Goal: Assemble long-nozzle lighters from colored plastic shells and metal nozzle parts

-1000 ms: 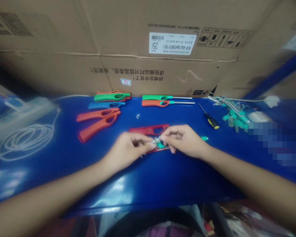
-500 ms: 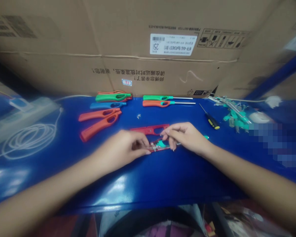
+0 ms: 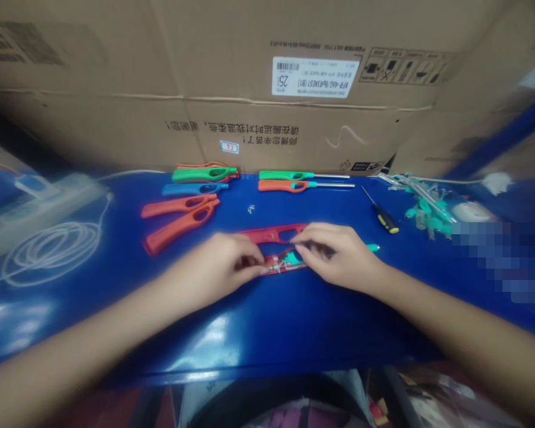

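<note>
My left hand is closed, thumb and fingertips pinching the left end of a red lighter shell half. In this half sit small metal parts and a turquoise trigger piece. My right hand arches over its right part, thumb and index finger pinched together above the trigger; what they hold, if anything, is too small to name. Past my right fingers sticks out the turquoise tip of the lighter's tube. Just behind lies a second red shell half, its right end partly covered by my right hand.
Orange shell pieces, a blue one and a green one lie back left. Two assembled lighters, tiny screws, a screwdriver and a pile of turquoise parts are farther back. A cardboard box walls the rear.
My right thumb and fingers have drawn together into a pinch, lifting slightly off the lower shell half. My left fingers have shifted a little left, baring more of the metal parts.
</note>
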Motion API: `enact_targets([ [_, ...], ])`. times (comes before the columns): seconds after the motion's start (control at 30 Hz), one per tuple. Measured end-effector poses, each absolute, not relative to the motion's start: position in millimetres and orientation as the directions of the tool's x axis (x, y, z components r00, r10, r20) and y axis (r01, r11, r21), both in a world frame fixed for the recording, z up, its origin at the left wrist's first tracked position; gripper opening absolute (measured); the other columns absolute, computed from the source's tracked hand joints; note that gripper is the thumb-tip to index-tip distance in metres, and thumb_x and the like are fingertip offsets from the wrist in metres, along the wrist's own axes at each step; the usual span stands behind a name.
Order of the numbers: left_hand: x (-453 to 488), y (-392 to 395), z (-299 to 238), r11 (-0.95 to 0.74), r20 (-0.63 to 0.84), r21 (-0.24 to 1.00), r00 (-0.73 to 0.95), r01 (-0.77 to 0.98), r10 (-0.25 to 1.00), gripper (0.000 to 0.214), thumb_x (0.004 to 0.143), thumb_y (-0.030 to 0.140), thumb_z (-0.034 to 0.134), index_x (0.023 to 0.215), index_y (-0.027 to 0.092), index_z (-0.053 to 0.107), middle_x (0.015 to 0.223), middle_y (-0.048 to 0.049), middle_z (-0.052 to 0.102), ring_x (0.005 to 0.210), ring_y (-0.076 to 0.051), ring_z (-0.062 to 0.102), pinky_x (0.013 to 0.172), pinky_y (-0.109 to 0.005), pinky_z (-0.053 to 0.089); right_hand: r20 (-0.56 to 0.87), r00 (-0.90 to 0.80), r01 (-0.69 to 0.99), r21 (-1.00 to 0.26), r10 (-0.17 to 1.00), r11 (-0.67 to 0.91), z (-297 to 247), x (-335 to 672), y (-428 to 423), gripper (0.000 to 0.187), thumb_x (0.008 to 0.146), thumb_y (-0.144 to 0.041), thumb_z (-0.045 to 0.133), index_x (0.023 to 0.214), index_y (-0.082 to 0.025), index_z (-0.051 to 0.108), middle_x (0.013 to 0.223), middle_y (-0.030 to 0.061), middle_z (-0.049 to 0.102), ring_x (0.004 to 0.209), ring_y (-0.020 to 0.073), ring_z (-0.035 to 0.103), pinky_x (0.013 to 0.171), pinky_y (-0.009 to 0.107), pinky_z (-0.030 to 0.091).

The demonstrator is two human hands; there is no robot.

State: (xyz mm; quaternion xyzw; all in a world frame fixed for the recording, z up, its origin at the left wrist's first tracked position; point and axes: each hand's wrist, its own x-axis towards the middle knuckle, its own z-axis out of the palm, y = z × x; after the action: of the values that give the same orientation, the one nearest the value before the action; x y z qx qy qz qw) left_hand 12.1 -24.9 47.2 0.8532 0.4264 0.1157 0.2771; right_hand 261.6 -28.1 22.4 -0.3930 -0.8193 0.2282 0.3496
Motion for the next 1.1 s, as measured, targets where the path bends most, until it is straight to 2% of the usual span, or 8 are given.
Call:
enact_targets([
  [0.1,11,-24,48,-0.465,-0.06,0.581,0.605,0.668,0.794,0.01,0.089,0.022,0.072,0.095,0.024,0.08,0.09,0.0009,0.077,0.075,-0.013,0.067,0.07,-0.023,0.047,0.443,-0.581,0.48,-0.491,0.683,0.727,24,265,-31,0.02,0.092,-0.016,0.058,0.105,-0.015,0.073,0.092,0.0067,0.066,0.065,0.0105,0.056,0.061,0.025,0.049],
  [0.27,11,-25,49,-0.406,-0.109,0.607,0.578,0.683,0.809,0.008,0.088,0.02,0.073,0.091,0.023,0.08,0.089,0.001,0.078,0.076,-0.013,0.069,0.071,-0.022,0.048,0.271,-0.774,0.504,-0.282,0.571,0.817,31,268,-32,0.028,0.096,-0.024,0.055,0.12,-0.02,0.07,0.116,0.0124,0.063,0.092,0.0201,0.063,0.074,0.033,0.054],
  [0.4,12,-24,50,-0.406,-0.107,0.582,0.562,0.705,0.82,0.004,0.086,0.021,0.075,0.086,0.021,0.08,0.084,0.0004,0.077,0.073,-0.013,0.068,0.069,-0.022,0.047,0.184,-0.853,0.467,-0.149,0.489,0.871,36,270,-32,0.037,0.098,-0.028,0.055,0.131,-0.017,0.065,0.128,0.0192,0.059,0.114,0.0298,0.058,0.089,0.046,0.053],
  [0.53,12,-23,50,-0.43,-0.09,0.572,0.575,0.698,0.813,0.006,0.087,0.021,0.074,0.087,0.021,0.08,0.082,-0.0001,0.077,0.071,-0.014,0.067,0.067,-0.023,0.046,0.106,-0.87,0.477,-0.066,0.481,0.877,41,273,-34,0.041,0.099,-0.032,0.055,0.138,-0.018,0.061,0.15,0.0239,0.045,0.133,0.0378,0.048,0.104,0.059,0.044],
  [0.67,10,-23,49,-0.465,-0.06,0.569,0.598,0.678,0.799,0.008,0.088,0.021,0.072,0.088,0.021,0.08,0.083,-0.0011,0.077,0.073,-0.015,0.067,0.068,-0.023,0.047,0.065,-0.868,0.495,0.015,0.493,0.869,44,269,-39,0.044,0.1,-0.034,0.054,0.141,-0.018,0.058,0.16,0.022,0.035,0.133,0.0376,0.049,0.105,0.058,0.044],
  [0.9,11,-23,50,-0.462,-0.06,0.57,0.595,0.679,0.802,0.008,0.088,0.023,0.071,0.089,0.02,0.079,0.084,-0.0009,0.077,0.068,-0.014,0.066,0.066,-0.023,0.047,0.067,-0.871,0.491,0.143,0.487,0.859,41,262,-46,0.044,0.1,-0.033,0.051,0.139,-0.013,0.058,0.158,0.0174,0.042,0.129,0.0341,0.053,0.107,0.054,0.043],
  [1.0,12,-24,50,-0.468,-0.065,0.569,0.604,0.676,0.794,0.011,0.089,0.023,0.069,0.094,0.021,0.078,0.088,-0.0014,0.078,0.069,-0.014,0.067,0.067,-0.024,0.048,0.067,-0.864,0.503,0.133,0.499,0.854,38,262,-47,0.046,0.101,-0.031,0.049,0.141,-0.011,0.057,0.158,0.0182,0.041,0.132,0.0343,0.052,0.109,0.055,0.041],
  [1.1,11,-25,51,-0.479,-0.065,0.567,0.615,0.671,0.785,0.012,0.09,0.021,0.068,0.095,0.022,0.079,0.092,-0.0014,0.078,0.078,-0.015,0.07,0.072,-0.025,0.049,0.061,-0.866,0.499,0.053,0.496,0.865,39,264,-44,0.045,0.101,-0.032,0.049,0.139,-0.01,0.058,0.157,0.019,0.043,0.129,0.0328,0.055,0.107,0.053,0.043],
])
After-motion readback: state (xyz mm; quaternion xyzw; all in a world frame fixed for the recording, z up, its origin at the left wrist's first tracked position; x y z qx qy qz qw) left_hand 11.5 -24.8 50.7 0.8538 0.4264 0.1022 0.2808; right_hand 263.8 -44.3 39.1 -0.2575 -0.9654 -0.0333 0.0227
